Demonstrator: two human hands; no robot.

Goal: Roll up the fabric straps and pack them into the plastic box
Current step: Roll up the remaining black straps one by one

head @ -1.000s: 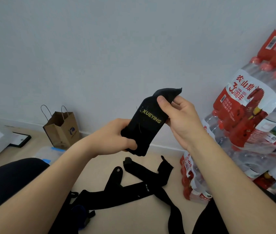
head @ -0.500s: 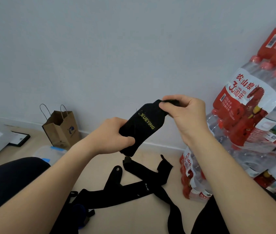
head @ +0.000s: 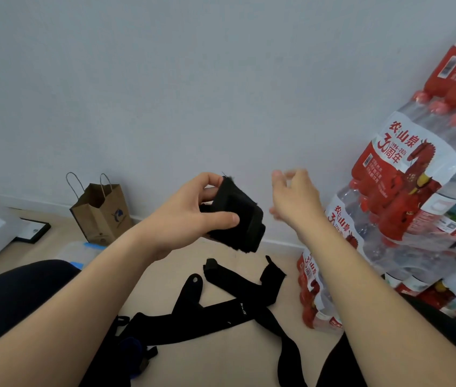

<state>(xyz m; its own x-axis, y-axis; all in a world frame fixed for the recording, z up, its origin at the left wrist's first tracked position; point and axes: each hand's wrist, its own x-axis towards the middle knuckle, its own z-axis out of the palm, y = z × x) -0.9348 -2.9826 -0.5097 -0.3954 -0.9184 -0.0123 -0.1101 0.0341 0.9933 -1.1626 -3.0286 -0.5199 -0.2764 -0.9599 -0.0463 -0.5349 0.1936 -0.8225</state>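
Left grip [head: 190,219] clamps the rolled strap [head: 239,219]; right grip [head: 293,196] hangs apart, empty. Next, likely: into the plastic box [head: 72,250].

A bare room corner, likely in a home, used for storage.
A pale wall [head: 193,79] meets a beige floor [head: 213,364] along a white skirting board [head: 280,243]. Shrink-wrapped packs of bottled water [head: 405,191] are stacked high, and a brown paper bag [head: 101,216] and a clear plastic box [head: 76,251] sit on the floor.
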